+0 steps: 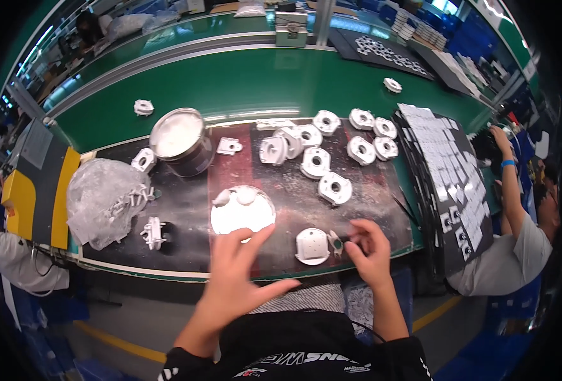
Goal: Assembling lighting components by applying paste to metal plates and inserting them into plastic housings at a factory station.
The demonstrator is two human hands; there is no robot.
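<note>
My left hand [235,279] is over the table's near edge, its fingers spread apart with nothing between them. Its fingertips reach the near rim of a round white plate [230,222] that carries several small pale lumps. On the right, my right hand [371,253] has its thumb and forefinger apart, the other fingers curled. Just left of it is a small pale piece with a dark green spot [336,244], apart from the fingertips as far as I can see. Beside that piece, a round white plastic housing [312,246] lies on the dark mat.
A tin of white material [180,141] and a clear plastic bag of small parts [106,203] stand left. Several white ring-shaped housings [315,162] lie mid-table. Black trays of white parts [443,171] are stacked right, where another person's arm [513,184] reaches in.
</note>
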